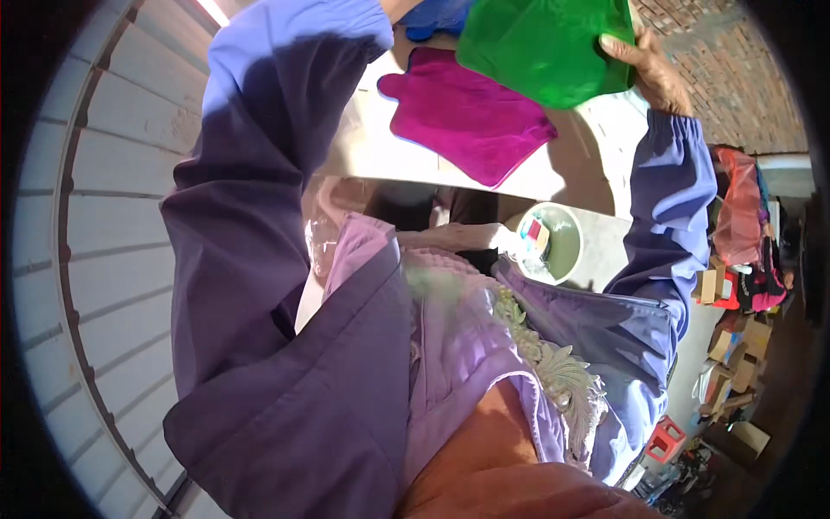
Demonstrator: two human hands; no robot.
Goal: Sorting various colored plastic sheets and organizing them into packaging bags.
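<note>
My right hand [654,71] grips the right edge of a glossy green flat plastic pouch [549,48], thumb lying on its face. The pouch is raised over the table and runs out past the upper edge of the picture. Below it, a magenta pouch [471,117] with a rounded tab at one corner lies flat on the pale tabletop [367,130]. Farther back, part of a blue piece [435,19] shows. Of my left hand [396,9] only a bit of skin beyond the purple cuff shows; its fingers are out of the picture.
Under the table edge stands a white bucket [566,246] with small colourful items in it. Cardboard boxes [739,359] and a red stool [666,439] are on the floor at right. A panelled white wall [117,233] runs along the left, and a brick surface [735,78] is at upper right.
</note>
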